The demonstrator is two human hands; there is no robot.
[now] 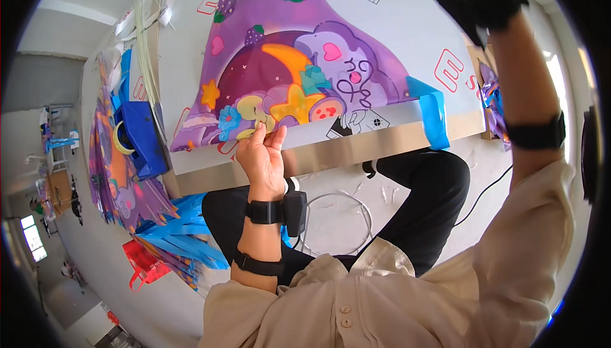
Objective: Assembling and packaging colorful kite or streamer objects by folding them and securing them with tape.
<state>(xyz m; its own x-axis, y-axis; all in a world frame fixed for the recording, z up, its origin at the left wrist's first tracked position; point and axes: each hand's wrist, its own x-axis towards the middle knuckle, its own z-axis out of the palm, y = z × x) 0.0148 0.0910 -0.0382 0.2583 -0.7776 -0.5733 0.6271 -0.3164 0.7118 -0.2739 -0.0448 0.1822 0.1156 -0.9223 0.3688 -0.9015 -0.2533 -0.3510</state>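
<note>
A thin purple kite sail (254, 62), printed with a moon, stars, berries and a cartoon animal, lies spread over the white-topped table (452, 103). My left hand (261, 159) is at its near edge, the fingertips pinched on the edge below the printed yellow figure. My right forearm (525, 74) reaches far forward on the right side; the hand itself passes out of the picture at the top. A shiny blue strip (435, 116) lies by the sail's right corner and hangs over the table's front edge.
A blue tape dispenser (145, 141) stands at the table's left edge. Thin pale rods (141, 49) lie behind it. Purple printed pieces (118, 163) and blue strips (184, 221) hang at the left, above a red bag (143, 264). A box of printed pieces (493, 100) stands at the right.
</note>
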